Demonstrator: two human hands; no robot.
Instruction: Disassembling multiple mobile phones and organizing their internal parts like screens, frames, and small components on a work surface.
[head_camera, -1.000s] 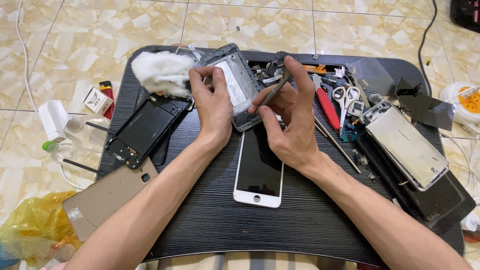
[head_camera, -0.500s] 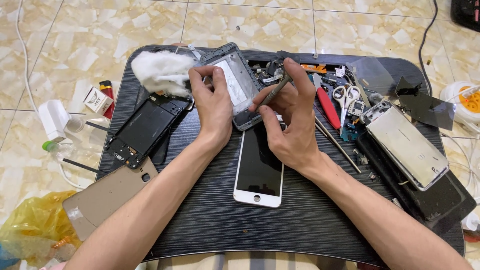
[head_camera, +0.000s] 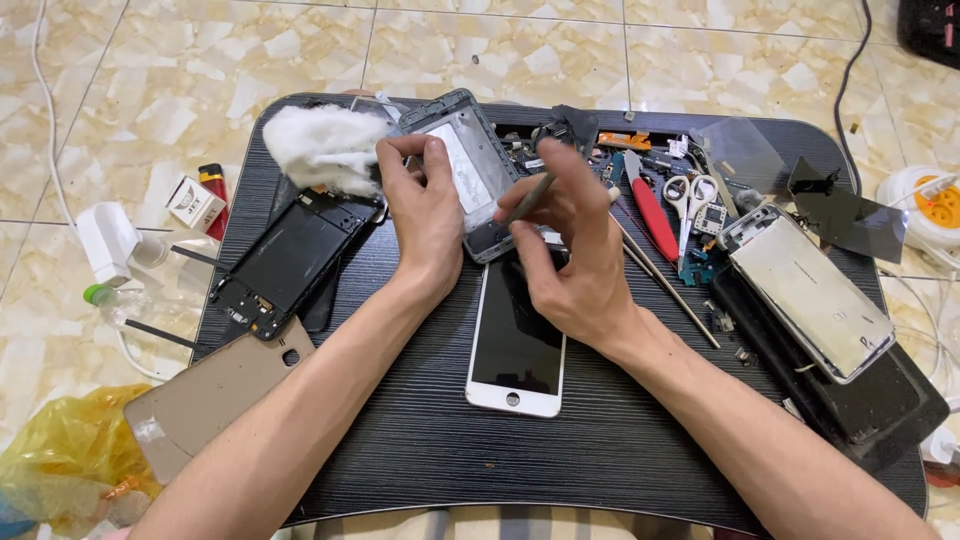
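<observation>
The left hand (head_camera: 425, 215) is gripping the left edge of a grey phone frame (head_camera: 468, 165), holding it tilted above the far middle of the black tray table (head_camera: 400, 440). The right hand (head_camera: 570, 255) is pinching a thin dark tool (head_camera: 528, 198), its tip resting on the lower part of the frame.

At the far left on the tiled floor, a small white box with a red stripe (head_camera: 193, 203) is lying just beside a red lighter (head_camera: 215, 195), with a white charger block (head_camera: 105, 235) nearer the left edge. A yellow plastic bag (head_camera: 60, 480) is sitting at the near left corner; what is in it cannot be told. A tan back cover (head_camera: 215, 395) is overhanging the table's left edge, beside a black opened phone (head_camera: 290, 262). A wad of white cotton (head_camera: 322, 148) is lying at the far left of the table. Below the hands, a white-faced phone screen (head_camera: 518, 340) is lying flat, with bare table near it. To the right, red-handled pliers (head_camera: 650, 212) and scissors (head_camera: 690, 200) are crowding small parts, and a silver phone body (head_camera: 810, 290) is resting on a dark slab near the right edge.
</observation>
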